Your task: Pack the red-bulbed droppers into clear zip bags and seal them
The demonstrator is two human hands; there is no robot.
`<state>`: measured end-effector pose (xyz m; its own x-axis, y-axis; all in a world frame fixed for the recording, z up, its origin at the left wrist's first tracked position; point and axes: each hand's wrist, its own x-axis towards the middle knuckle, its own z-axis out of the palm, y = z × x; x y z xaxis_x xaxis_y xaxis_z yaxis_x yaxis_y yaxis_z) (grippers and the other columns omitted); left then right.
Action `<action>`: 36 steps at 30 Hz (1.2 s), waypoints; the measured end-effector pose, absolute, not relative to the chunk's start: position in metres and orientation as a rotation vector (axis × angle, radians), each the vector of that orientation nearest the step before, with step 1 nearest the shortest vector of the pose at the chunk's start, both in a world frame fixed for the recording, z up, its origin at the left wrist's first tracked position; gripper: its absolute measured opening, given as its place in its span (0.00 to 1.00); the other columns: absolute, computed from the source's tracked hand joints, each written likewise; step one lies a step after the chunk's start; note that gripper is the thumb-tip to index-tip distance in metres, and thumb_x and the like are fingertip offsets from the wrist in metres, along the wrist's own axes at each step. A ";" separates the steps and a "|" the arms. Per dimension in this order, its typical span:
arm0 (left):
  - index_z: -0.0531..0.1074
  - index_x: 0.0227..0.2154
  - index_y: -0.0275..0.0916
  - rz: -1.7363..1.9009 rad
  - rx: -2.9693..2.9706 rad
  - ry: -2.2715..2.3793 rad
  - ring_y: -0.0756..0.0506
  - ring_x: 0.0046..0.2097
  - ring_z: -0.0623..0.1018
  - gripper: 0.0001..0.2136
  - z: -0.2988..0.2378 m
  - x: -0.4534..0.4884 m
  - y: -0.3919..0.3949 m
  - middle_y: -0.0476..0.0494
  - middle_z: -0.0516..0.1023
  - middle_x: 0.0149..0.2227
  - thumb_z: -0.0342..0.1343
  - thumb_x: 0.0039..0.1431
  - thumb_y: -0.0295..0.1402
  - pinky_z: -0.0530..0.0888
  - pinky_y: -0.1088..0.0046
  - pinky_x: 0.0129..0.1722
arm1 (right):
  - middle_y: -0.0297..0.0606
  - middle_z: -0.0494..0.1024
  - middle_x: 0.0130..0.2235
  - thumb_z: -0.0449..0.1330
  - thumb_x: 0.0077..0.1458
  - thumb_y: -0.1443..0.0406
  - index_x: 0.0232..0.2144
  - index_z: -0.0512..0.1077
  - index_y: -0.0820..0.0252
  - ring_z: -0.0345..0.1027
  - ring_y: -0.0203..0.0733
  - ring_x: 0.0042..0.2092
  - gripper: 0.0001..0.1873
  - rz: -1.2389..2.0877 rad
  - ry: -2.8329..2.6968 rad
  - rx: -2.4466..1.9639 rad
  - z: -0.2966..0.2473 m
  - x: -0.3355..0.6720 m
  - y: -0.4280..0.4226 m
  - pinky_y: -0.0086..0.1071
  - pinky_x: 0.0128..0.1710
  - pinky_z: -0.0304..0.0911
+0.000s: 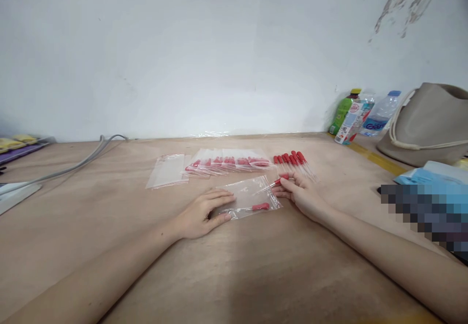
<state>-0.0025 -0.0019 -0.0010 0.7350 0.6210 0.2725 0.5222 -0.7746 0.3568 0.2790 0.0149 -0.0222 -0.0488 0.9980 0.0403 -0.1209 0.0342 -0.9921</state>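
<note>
1 red-topped dropper between right fingers.

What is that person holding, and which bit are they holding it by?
The right hand pinches a dropper by its red bulb end. The left hand touches the left side of a clear bag; whether it grips it can't be told.

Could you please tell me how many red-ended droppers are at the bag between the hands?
2: one dropper lies in the bag, along its near side; the right hand holds the other dropper at the bag's right end.
</note>
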 end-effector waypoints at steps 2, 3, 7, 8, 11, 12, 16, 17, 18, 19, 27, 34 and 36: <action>0.62 0.55 0.42 0.555 2.676 0.905 0.42 0.57 0.65 0.20 -0.001 -0.002 -0.002 0.42 0.67 0.55 0.50 0.60 0.37 0.62 0.58 0.56 | 0.32 0.71 0.28 0.62 0.43 0.59 0.33 0.65 0.60 0.67 0.31 0.27 0.16 1.283 -1.361 -1.141 -0.023 0.283 0.017 0.28 0.31 0.65; 0.62 0.55 0.43 0.556 2.674 0.905 0.42 0.57 0.65 0.20 -0.001 -0.002 -0.002 0.42 0.66 0.55 0.50 0.60 0.37 0.62 0.58 0.56 | 0.30 0.70 0.25 0.63 0.42 0.58 0.33 0.67 0.61 0.64 0.30 0.25 0.16 1.272 -1.477 -1.180 -0.023 0.284 0.018 0.26 0.27 0.62; 0.61 0.55 0.42 0.560 2.682 0.888 0.42 0.56 0.65 0.20 -0.002 -0.002 -0.001 0.42 0.66 0.55 0.50 0.60 0.36 0.63 0.59 0.56 | 0.27 0.66 0.20 0.63 0.41 0.57 0.33 0.72 0.64 0.56 0.27 0.21 0.18 1.220 -1.816 -1.208 -0.016 0.285 0.024 0.24 0.20 0.51; 0.61 0.55 0.42 0.559 2.688 0.885 0.42 0.56 0.65 0.20 -0.002 -0.003 0.000 0.42 0.66 0.55 0.50 0.61 0.36 0.63 0.59 0.56 | 0.27 0.67 0.20 0.63 0.40 0.57 0.32 0.73 0.64 0.56 0.27 0.21 0.17 1.224 -1.858 -1.192 -0.013 0.285 0.025 0.24 0.21 0.50; 0.61 0.55 0.42 0.547 2.704 0.887 0.43 0.56 0.65 0.20 -0.002 -0.003 0.000 0.42 0.66 0.55 0.49 0.61 0.37 0.62 0.59 0.56 | 0.30 0.70 0.23 0.62 0.41 0.58 0.29 0.74 0.62 0.59 0.29 0.23 0.14 1.229 -1.950 -1.157 -0.006 0.286 0.026 0.24 0.22 0.53; 0.62 0.55 0.43 0.543 2.705 0.891 0.43 0.56 0.65 0.19 -0.002 -0.003 0.000 0.42 0.66 0.55 0.49 0.61 0.37 0.62 0.59 0.56 | 0.31 0.71 0.23 0.62 0.41 0.59 0.29 0.74 0.62 0.60 0.29 0.24 0.13 1.214 -1.980 -1.155 -0.005 0.287 0.026 0.24 0.22 0.53; 0.62 0.55 0.42 0.536 2.693 0.899 0.43 0.57 0.65 0.19 -0.002 -0.003 -0.001 0.42 0.66 0.55 0.50 0.61 0.37 0.62 0.60 0.57 | 0.30 0.70 0.22 0.61 0.43 0.60 0.29 0.75 0.60 0.55 0.28 0.21 0.11 1.093 -2.083 -1.149 -0.004 0.288 0.025 0.24 0.20 0.49; 0.62 0.55 0.42 0.536 2.690 0.898 0.43 0.57 0.65 0.19 -0.002 -0.003 0.000 0.43 0.66 0.55 0.50 0.61 0.37 0.62 0.60 0.57 | 0.30 0.70 0.22 0.61 0.43 0.60 0.30 0.75 0.60 0.53 0.27 0.20 0.11 1.071 -2.089 -1.141 -0.004 0.287 0.024 0.24 0.19 0.48; 0.62 0.55 0.42 0.538 2.690 0.896 0.43 0.57 0.65 0.19 -0.002 -0.003 0.000 0.43 0.66 0.55 0.50 0.60 0.37 0.61 0.60 0.57 | 0.30 0.69 0.22 0.61 0.43 0.60 0.31 0.75 0.60 0.53 0.27 0.20 0.12 1.062 -2.071 -1.132 -0.004 0.284 0.022 0.24 0.19 0.47; 0.62 0.55 0.42 0.542 2.692 0.892 0.43 0.57 0.65 0.19 -0.003 -0.003 0.000 0.43 0.66 0.55 0.50 0.60 0.37 0.61 0.60 0.57 | 0.30 0.70 0.22 0.61 0.43 0.59 0.32 0.75 0.60 0.53 0.27 0.20 0.13 1.063 -2.038 -1.123 -0.004 0.282 0.021 0.24 0.19 0.48; 0.63 0.54 0.43 0.532 2.708 0.884 0.43 0.57 0.65 0.19 -0.004 -0.003 0.001 0.42 0.66 0.55 0.49 0.61 0.37 0.61 0.58 0.57 | 0.31 0.70 0.21 0.62 0.42 0.56 0.24 0.73 0.62 0.56 0.27 0.21 0.14 1.161 -2.037 -1.096 -0.001 0.277 0.019 0.23 0.19 0.49; 0.64 0.54 0.44 0.539 2.697 0.890 0.42 0.57 0.65 0.18 -0.004 -0.003 0.001 0.42 0.66 0.55 0.50 0.60 0.37 0.61 0.57 0.57 | 0.23 0.58 0.10 0.53 0.50 0.49 0.25 0.65 0.59 0.48 0.28 0.13 0.19 1.384 -1.777 -1.318 -0.002 0.273 0.010 0.22 0.12 0.43; 0.64 0.54 0.44 0.542 2.698 0.884 0.42 0.56 0.65 0.18 -0.005 -0.003 0.001 0.42 0.66 0.55 0.50 0.61 0.37 0.61 0.57 0.57 | 0.22 0.55 0.09 0.51 0.51 0.48 0.25 0.64 0.59 0.45 0.27 0.12 0.20 1.423 -1.820 -1.282 -0.001 0.274 0.010 0.22 0.12 0.41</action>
